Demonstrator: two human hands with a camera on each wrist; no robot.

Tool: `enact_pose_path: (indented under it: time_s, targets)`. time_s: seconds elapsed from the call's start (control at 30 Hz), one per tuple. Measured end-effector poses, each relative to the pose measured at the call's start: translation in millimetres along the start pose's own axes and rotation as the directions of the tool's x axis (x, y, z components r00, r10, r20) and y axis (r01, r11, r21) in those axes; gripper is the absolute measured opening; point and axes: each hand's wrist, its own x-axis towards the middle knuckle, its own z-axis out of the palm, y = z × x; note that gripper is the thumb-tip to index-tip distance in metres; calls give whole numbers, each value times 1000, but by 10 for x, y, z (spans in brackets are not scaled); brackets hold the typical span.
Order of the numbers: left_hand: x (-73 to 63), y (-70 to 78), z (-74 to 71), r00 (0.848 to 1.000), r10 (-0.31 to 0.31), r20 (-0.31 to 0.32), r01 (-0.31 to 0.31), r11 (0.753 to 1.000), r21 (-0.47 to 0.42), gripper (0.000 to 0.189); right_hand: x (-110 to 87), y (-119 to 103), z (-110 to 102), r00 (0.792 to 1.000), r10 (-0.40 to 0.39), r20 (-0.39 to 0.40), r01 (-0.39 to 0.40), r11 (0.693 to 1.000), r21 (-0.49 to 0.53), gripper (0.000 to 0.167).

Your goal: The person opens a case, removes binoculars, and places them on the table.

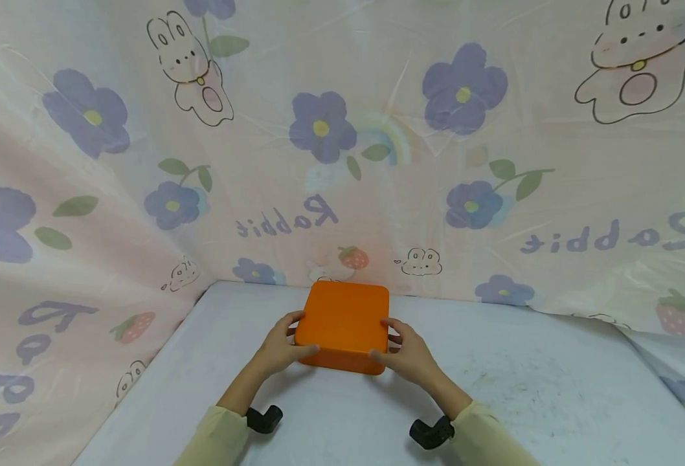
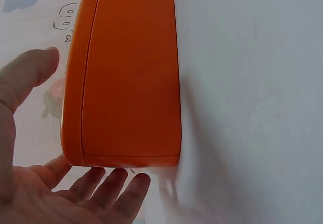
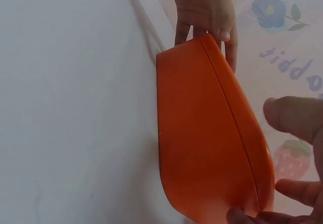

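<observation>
An orange rectangular box (image 1: 345, 317) with rounded corners sits on the white table, and a thin seam below its top edge shows in both wrist views. At its left end is my left hand (image 1: 281, 349). In the left wrist view this hand's fingertips (image 2: 136, 183) are right at the box's end, and the thumb stands apart from the box. My right hand (image 1: 409, 356) is at the opposite end. The right wrist view shows its fingers (image 3: 298, 191) along that end, with the thumb raised off the box's top.
The white table (image 1: 494, 401) carries faint dark smudges on the right. Behind and at the left hangs a curtain (image 1: 377, 194) printed with rabbits, flowers and lettering, its lower edge meeting the table. Black cameras (image 1: 265, 419) sit at both wrists, beside pale yellow sleeves (image 1: 217, 440).
</observation>
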Motion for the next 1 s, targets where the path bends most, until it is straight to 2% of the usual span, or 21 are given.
enact_pose_path:
  time_s: [0.23,0.53,1.0]
  targets:
    - [49,-49,35,1000,-20,-6,21,998,56,89,16,-6,42,1000,-16,-6,16,1000,-20,77]
    - [45,-42,37,1000,-3,-29,7,991,132,84,34,-12,109,999,-18,-36,18,1000,-8,83]
    - [24,-54,14,1000,0,-25,5,980,199,81,7,-7,119,994,-87,-59,81,992,-95,84]
